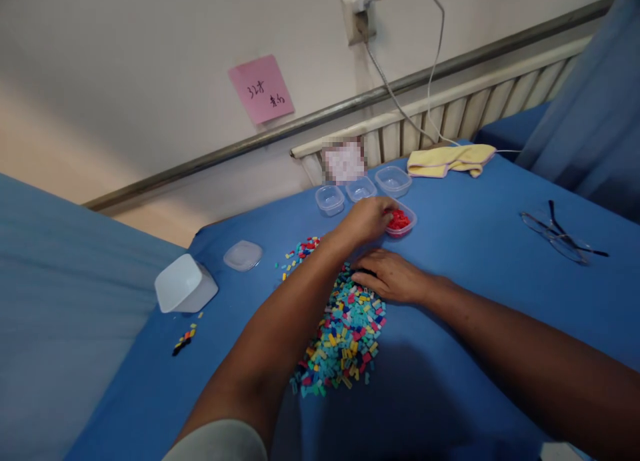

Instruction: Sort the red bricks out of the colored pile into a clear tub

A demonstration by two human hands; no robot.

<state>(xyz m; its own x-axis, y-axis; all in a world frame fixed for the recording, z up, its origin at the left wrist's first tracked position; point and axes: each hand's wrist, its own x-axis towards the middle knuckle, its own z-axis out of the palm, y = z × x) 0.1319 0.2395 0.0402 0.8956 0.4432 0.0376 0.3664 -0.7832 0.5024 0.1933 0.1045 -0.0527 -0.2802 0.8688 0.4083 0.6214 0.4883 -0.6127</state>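
My left hand (369, 219) reaches over the small clear container (413, 221) that holds red pieces (399, 219). Its fingers are curled together at the container's near left side; whatever they may hold is hidden. Below it, my right hand (393, 276) rests at the upper right edge of a heap of small multicoloured plastic bricks (350, 321). The thumb and fingers of that hand are apart, with the fingertips touching the bricks. My left forearm crosses above the heap and hides part of it.
Three clear containers (330, 199) stand along the wall side. A clear lid (243, 255), a white tub (185, 284) on its side and a few loose bricks (186, 339) lie left. A yellow cloth (450, 161) and glasses (563, 237) lie right. A cable (390, 91) hangs behind.
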